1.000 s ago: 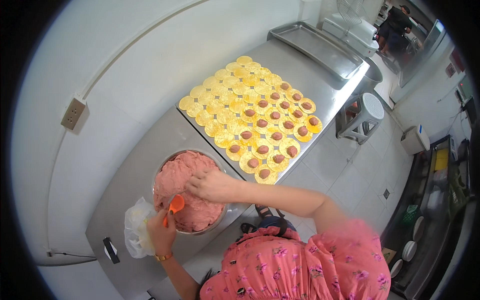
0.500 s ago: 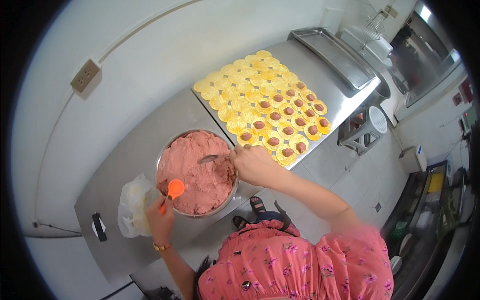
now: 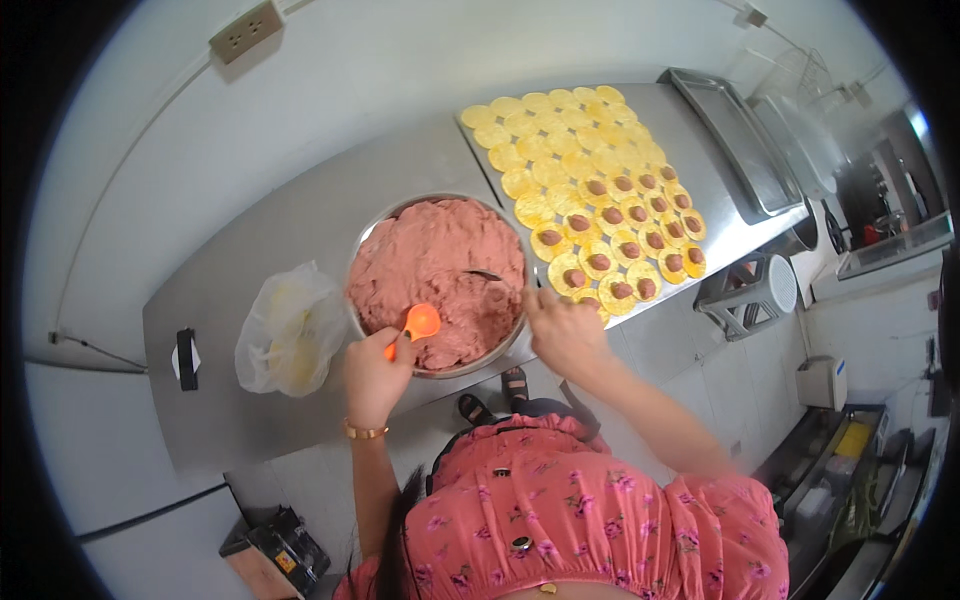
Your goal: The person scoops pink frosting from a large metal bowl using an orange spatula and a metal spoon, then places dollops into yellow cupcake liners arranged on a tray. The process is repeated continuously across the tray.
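A big round metal bowl (image 3: 447, 374) holds a mound of pink ground meat (image 3: 430, 250). My left hand (image 3: 377, 378), at the bowl's near left rim, is closed on the handle of an orange measuring spoon (image 3: 423, 320), whose round end is over the meat. At the right rim my right hand (image 3: 572, 335) grips a metal spoon (image 3: 484, 274); its tip is at the meat's surface, partly hard to make out. Right of the bowl, yellow round wrappers (image 3: 560, 145) lie in rows. Those toward the near right each carry a small lump of meat (image 3: 637, 213).
A crumpled clear plastic bag (image 3: 292, 330) lies left of the bowl on the steel table (image 3: 240, 270). Farther left is a black-and-white object (image 3: 186, 360). A metal tray (image 3: 735, 140) stands at the far right end, and a grey stool (image 3: 765, 290) is on the floor beside the table.
The view has shifted and turned. Relative to the bowl, the orange measuring spoon has moved right, farther over the meat. The metal spoon has moved toward the bowl's right side.
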Demonstrator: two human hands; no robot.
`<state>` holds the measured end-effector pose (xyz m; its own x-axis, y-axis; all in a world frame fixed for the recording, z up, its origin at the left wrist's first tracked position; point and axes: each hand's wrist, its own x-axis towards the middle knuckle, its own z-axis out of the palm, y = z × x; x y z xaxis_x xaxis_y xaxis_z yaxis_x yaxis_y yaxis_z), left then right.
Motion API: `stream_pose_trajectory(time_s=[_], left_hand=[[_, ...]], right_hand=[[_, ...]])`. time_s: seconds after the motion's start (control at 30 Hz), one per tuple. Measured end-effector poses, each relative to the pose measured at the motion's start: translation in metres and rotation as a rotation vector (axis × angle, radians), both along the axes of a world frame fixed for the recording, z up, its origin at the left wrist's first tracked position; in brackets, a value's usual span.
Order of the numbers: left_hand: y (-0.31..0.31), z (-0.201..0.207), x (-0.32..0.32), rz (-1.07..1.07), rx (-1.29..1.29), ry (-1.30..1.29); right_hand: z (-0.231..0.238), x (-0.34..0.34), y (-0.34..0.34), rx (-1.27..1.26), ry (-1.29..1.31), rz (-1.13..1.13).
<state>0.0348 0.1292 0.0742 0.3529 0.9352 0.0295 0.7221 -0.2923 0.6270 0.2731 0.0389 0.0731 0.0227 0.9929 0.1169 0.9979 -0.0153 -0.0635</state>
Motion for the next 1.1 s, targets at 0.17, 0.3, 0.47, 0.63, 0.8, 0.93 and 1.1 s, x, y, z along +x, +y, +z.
stream_pose_trajectory(time_s=[0.17,0.3,0.47,0.63,0.8,0.93,1.1], left_hand=[[0.002,-0.008,0.007,-0.007,0.019,0.025],[-0.018,-0.002,0.059,-0.022,0.007,0.02],[-0.035,0.0,0.106,-0.017,0.013,0.045],[-0.051,-0.001,0.107,0.053,-0.002,0.049],[-0.024,-0.021,0.066,0.006,0.013,0.024],[0.006,-0.039,-0.01,0.015,0.018,-0.016],[0.018,-0.045,-0.058,0.008,-0.049,-0.002]], right_hand=[[-0.006,0.007,0.009,-0.006,0.066,-0.07],[-0.002,0.048,-0.01,0.056,0.077,-0.064],[0.005,0.106,-0.022,0.076,0.088,-0.066],[0.0,0.09,-0.022,0.092,0.022,0.024],[-0.021,0.039,-0.025,0.032,0.052,0.012],[-0.037,-0.031,0.003,0.021,0.119,-0.112],[-0.045,-0.098,0.018,-0.069,0.13,-0.236]])
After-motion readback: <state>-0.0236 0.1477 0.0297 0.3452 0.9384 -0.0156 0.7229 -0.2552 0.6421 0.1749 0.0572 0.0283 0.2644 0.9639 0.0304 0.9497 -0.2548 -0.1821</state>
